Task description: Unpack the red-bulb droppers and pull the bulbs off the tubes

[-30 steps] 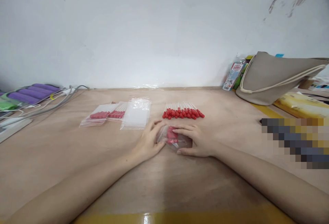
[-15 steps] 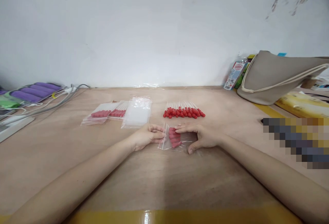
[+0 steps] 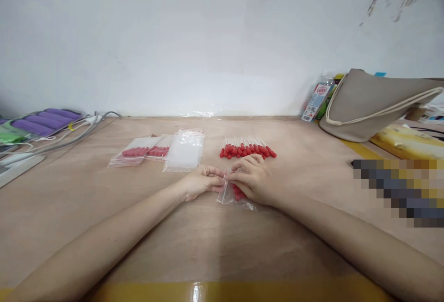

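A clear zip bag (image 3: 227, 196) lies between my hands on the table, with red-tipped white sticks (image 3: 238, 193) inside, partly hidden. My left hand (image 3: 204, 182) pinches the bag's zip end at its upper left. Reaching over the bag from the right, my right hand (image 3: 255, 179) has its thumb and fingers closed at the zip strip, close to my left fingertips. Just beyond lies a row of loose red-tipped sticks (image 3: 248, 151). A stack of empty zip bags (image 3: 183, 151) is behind my left hand, beside filled zip bags (image 3: 133, 152).
Purple padded packs (image 3: 45, 122) and grey cables (image 3: 83, 132) lie at the far left. At the right are a grey-beige bag (image 3: 367, 103), a labelled bottle (image 3: 316, 101) and a yellow packet (image 3: 405, 140). A white wall (image 3: 208, 47) rises behind the table (image 3: 166, 255).
My right hand has moved left across the bag, from the stick end to the zip strip, and its fingers have closed there. My left hand has barely moved.
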Available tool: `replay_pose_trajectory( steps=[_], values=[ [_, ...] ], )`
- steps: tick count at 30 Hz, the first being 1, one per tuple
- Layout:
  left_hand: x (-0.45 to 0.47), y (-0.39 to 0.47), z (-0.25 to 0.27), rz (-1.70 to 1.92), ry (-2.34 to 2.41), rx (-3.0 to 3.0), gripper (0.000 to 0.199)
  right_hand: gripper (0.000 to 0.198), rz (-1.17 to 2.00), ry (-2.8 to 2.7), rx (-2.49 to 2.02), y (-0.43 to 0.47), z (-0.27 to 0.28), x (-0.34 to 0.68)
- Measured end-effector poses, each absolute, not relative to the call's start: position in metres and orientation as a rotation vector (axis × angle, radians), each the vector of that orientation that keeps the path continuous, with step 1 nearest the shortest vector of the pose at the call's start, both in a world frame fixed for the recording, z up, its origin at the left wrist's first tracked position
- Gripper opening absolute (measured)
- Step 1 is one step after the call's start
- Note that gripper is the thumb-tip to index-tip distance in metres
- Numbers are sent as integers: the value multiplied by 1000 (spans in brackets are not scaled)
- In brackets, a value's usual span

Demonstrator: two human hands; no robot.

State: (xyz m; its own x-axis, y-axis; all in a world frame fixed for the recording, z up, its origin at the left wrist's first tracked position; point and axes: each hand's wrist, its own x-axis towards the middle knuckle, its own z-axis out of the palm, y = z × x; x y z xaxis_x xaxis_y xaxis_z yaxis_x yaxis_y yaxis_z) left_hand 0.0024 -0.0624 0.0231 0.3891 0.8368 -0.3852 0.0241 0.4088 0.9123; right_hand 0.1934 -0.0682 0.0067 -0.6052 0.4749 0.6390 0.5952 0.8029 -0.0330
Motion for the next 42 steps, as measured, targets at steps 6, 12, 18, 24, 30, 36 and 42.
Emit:
replay_pose_trajectory(
  steps=[6, 12, 18, 24, 30, 36, 42],
  values=[
    [5, -63, 24, 639, 1016, 1088, 18, 26, -415, -2418, -748, -63, 12, 189],
    [4, -63, 24, 617, 995, 1130, 19, 30, -485, -2440, -647, -60, 18, 189],
    [3, -63, 24, 586, 1003, 1184, 23, 29, -506, -2415, -577, -57, 16, 191],
    [3, -65, 25, 571, 1000, 1330, 31, 23, -560, -2423, -608, -57, 13, 191],
    [3, -65, 20, 561, 1028, 1421, 30, 20, -556, -2403, -648, -60, 10, 192],
    [4, -62, 18, 564, 1020, 1340, 29, 19, -515, -2404, -643, -59, 9, 192],
    [4, -63, 21, 551, 1006, 1341, 28, 20, -513, -2416, -678, -60, 10, 192]
  ],
)
